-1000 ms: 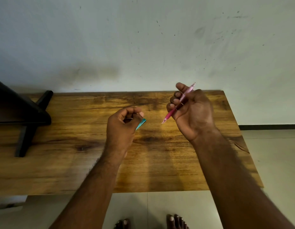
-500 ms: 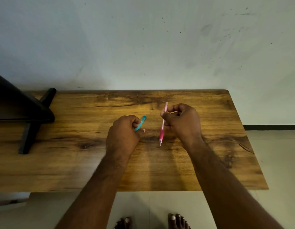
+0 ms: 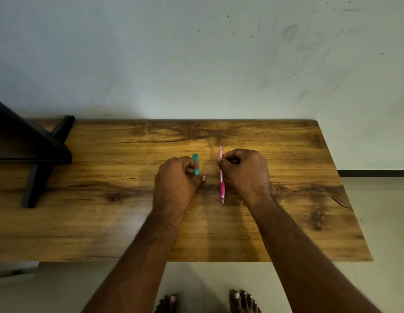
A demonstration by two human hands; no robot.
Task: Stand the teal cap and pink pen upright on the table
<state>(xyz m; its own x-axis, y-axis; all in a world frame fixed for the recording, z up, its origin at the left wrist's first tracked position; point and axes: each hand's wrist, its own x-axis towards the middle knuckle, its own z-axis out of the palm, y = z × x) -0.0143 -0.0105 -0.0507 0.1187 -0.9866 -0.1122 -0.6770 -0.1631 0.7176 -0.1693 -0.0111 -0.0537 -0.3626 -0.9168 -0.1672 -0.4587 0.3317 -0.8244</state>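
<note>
Here, head view: no writing can be read on either thing. The left hand (image 3: 177, 180) curls round a teal cap (image 3: 195, 164); the right hand (image 3: 245, 171) pinches a pink pen (image 3: 221, 184), tip toward the person, both low over the bench (image 3: 106, 222).

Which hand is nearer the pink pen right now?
Right. The right hand pinches the pink pen on its upper barrel. The left hand is apart from it, to the left, holding a teal cap.
</note>
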